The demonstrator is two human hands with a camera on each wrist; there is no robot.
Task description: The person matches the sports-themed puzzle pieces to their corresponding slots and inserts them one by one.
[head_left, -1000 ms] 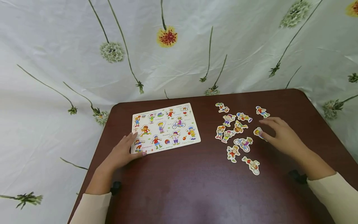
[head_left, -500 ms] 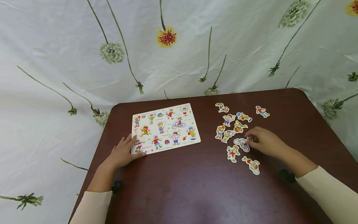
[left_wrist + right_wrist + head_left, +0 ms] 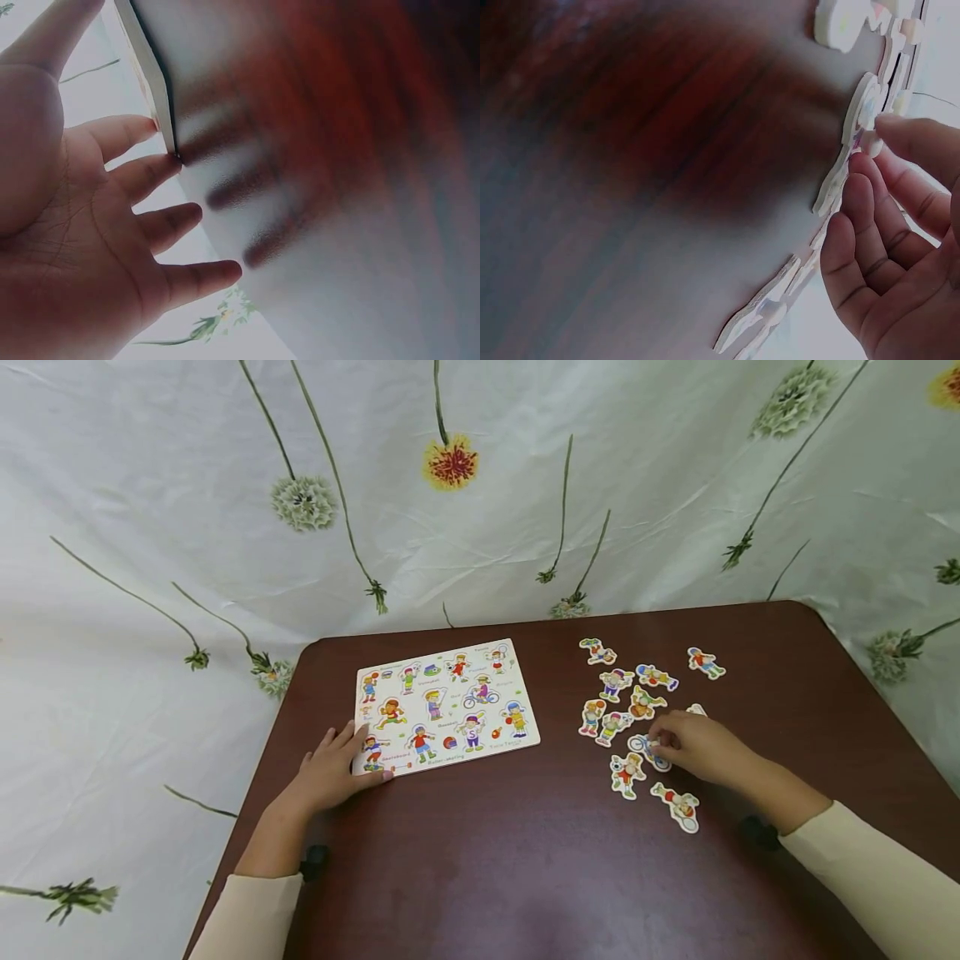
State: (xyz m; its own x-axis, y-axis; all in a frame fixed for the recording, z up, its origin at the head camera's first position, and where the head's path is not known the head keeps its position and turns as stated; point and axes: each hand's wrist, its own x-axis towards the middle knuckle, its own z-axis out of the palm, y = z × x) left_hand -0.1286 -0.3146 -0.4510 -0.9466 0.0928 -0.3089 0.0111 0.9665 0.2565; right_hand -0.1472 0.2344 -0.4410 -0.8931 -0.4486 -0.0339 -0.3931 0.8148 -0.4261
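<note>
In the head view, a white wooden puzzle board [image 3: 420, 710] printed with children playing sports lies at the table's left. My left hand [image 3: 326, 770] rests at its near left corner, thumb along the front edge and fingers by the left side. The left wrist view shows those fingers [image 3: 176, 225] spread and straight at the board's edge. On the right, my right hand [image 3: 705, 747] pinches the knob of a bicycle puzzle piece [image 3: 651, 756] between thumb and fingertips. This piece [image 3: 832, 180] appears flat on the table in the right wrist view; my hand covers part of it.
Several loose knobbed pieces lie around the right hand: a soccer piece [image 3: 626, 774] and a tennis piece [image 3: 677, 807] nearer me, a roller-skater piece [image 3: 705, 662] farther back. Another piece [image 3: 697, 710] is mostly hidden behind the hand. A floral cloth [image 3: 495, 527] hangs behind the dark table [image 3: 480, 860].
My right hand has moved left and toward me from a yellow-capped piece to the bicycle piece, its open fingers now closed on the knob. My left hand has stayed at the board's corner.
</note>
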